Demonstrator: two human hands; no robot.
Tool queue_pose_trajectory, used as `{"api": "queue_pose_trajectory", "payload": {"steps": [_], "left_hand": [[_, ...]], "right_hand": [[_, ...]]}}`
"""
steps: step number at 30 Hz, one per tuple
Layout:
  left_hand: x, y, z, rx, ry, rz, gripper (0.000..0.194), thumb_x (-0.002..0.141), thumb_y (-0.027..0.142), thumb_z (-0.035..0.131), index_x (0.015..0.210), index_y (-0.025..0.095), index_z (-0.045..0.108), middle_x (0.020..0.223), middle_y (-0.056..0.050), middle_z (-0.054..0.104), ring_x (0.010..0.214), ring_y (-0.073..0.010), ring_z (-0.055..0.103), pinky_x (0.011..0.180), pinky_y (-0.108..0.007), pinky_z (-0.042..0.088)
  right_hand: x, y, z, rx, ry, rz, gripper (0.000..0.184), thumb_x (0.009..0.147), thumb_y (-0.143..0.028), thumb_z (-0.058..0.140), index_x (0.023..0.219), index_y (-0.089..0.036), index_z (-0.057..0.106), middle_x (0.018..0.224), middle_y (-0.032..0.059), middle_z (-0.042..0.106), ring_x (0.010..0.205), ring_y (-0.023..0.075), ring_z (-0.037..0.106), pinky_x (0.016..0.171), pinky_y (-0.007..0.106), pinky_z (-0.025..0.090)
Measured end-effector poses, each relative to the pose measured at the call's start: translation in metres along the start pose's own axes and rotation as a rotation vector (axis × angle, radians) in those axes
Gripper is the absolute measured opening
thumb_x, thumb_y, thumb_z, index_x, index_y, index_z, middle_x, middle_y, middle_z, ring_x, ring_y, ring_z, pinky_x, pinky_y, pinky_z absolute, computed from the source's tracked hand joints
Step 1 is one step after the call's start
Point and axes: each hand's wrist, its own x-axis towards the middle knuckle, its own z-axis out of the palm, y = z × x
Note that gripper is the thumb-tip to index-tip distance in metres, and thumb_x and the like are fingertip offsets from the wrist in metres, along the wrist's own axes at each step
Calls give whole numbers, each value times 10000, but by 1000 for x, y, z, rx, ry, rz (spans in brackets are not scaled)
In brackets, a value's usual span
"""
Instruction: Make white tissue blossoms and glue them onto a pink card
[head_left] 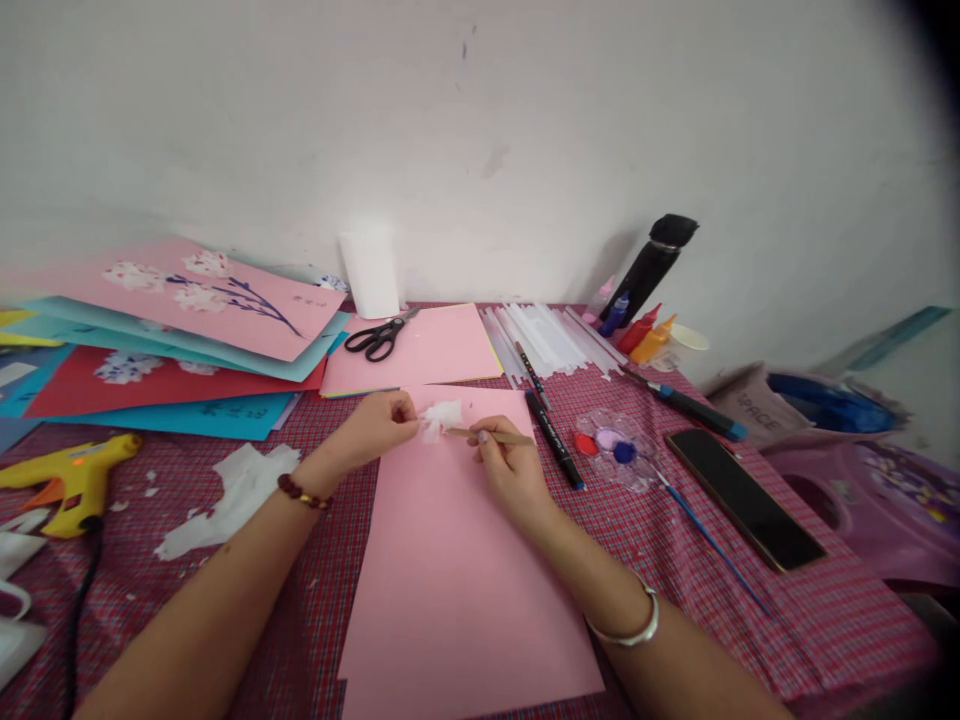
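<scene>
My right hand [514, 475] has its fingers closed on a wooden stick [499, 437] — its tip at the white tissue [441, 420]. My left hand [379, 428] pinches beside it — whether on anything, I cannot tell.

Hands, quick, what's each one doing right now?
Left hand: fingers curled beside the white tissue; can't tell whether it grips anything.
Right hand: closed on a thin tan stick, its tip at the tissue.

the left wrist [321, 473] wears a dark-red bead bracelet [289, 487] with gold. right of the bracelet, a plain silver bangle [649, 625].
</scene>
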Motion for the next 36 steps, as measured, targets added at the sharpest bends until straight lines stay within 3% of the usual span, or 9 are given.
{"api": "queue_pose_trajectory", "payload": {"steps": [2, 5, 9, 16, 21, 24, 26, 30, 36], "left_hand": [[0, 0, -3, 32, 28, 40, 42, 678, 182, 496, 692, 163, 531, 593, 32, 500, 541, -105, 447, 501, -217, 340], [1, 1, 2, 187, 69, 278, 211, 711, 112, 465, 860, 166, 605, 863, -41, 596, 797, -159, 546, 727, -292, 450], [3, 0, 15, 407, 39, 520, 327, 750, 54, 438, 941, 213, 651, 1251, -81, 490, 1194, -232, 406, 1011, -426, 333], [7, -10, 19, 492, 46, 497, 226, 757, 63, 473, 845, 188, 640, 1254, -90, 501, 1195, -243, 402, 1002, -445, 356], [8, -7, 7, 382, 97, 480, 107, 717, 102, 525, 701, 180, 596, 1179, -92, 539, 1150, -233, 439, 993, -418, 360], [5, 0, -8, 257, 165, 393, 56, 692, 135, 533, 665, 177, 559, 1135, -82, 563, 1109, -226, 475, 967, -390, 369], [3, 3, -16, 139, 175, 270, 39, 686, 144, 516, 674, 173, 537, 999, -62, 604, 945, -194, 546, 830, -332, 432], [2, 4, -19, -106, 86, 84, 32, 702, 166, 510, 733, 173, 514, 641, 26, 521, 563, -98, 471, 520, -214, 351], [2, 12, -6, -227, -38, 80, 177, 703, 170, 530, 879, 177, 508, 599, 65, 455, 524, -72, 420, 493, -188, 299]], "right_hand": [[0, -2, -1, -1, -4, -2, 162, 883, -255, 420, 901, -190, 567, 743, 10, 597, 600, 133, 551, 574, 254, 440], [1, -3, -1, -8, -3, 1, 159, 880, -255, 422, 900, -190, 566, 738, 10, 602, 600, 135, 557, 575, 256, 445], [1, -2, -1, 2, 18, 15, 156, 879, -267, 425, 878, -195, 564, 746, 12, 612, 604, 137, 566, 575, 257, 451], [3, 0, -1, 2, 24, 22, 155, 870, -262, 429, 872, -192, 567, 733, 13, 613, 592, 135, 559, 560, 254, 447], [2, -2, -1, 49, 44, 18, 154, 863, -263, 439, 871, -191, 574, 735, 15, 605, 598, 135, 554, 562, 253, 447], [2, -3, -1, 94, 23, 0, 159, 869, -264, 433, 881, -192, 574, 762, 19, 602, 629, 134, 561, 591, 254, 455], [2, -2, 0, 78, -14, -5, 163, 871, -258, 430, 897, -194, 578, 763, 17, 603, 644, 136, 565, 606, 256, 457], [4, 1, 0, 1, -19, -3, 174, 874, -247, 423, 912, -197, 585, 792, 22, 605, 681, 145, 576, 620, 258, 458], [4, 1, -1, -37, 16, -8, 173, 880, -231, 415, 918, -194, 579, 797, 24, 604, 684, 147, 575, 625, 260, 457]]}}
